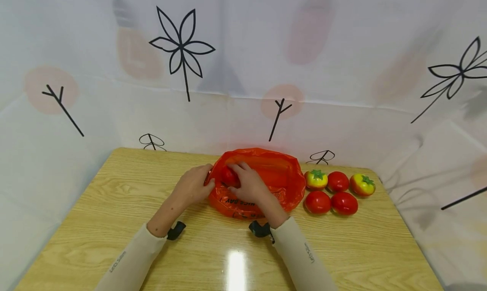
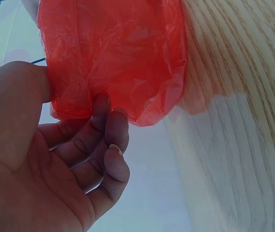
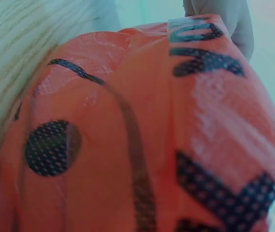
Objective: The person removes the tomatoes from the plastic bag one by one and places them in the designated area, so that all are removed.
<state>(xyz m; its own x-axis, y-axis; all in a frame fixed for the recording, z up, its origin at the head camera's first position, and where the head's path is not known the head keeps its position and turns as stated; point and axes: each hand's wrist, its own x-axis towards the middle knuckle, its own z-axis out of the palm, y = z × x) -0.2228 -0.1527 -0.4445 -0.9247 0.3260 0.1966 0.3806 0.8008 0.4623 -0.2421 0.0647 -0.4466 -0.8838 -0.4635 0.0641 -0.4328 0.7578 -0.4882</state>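
Observation:
A red plastic bag (image 1: 281, 172) with black print stands on the wooden table, its mouth spread open. My left hand (image 1: 193, 184) holds the bag's left rim; in the left wrist view the thumb and fingers (image 2: 115, 128) pinch the folded red film. Reaching into the bag's left side, my right hand (image 1: 249, 184) has its fingers and thumb around a glossy red tomato (image 1: 229, 177). Part of that tomato is hidden by the hand. The bag's printed side (image 3: 103, 135) fills most of the right wrist view and blocks the right fingers and the tomato.
To the right of the bag sit several tomatoes: red ones (image 1: 317, 202) and yellow-red ones with green tops (image 1: 362, 185). The wooden table (image 1: 106, 206) ends at a patterned white cloth (image 1: 243, 71) behind it. Light glares off the table's front middle.

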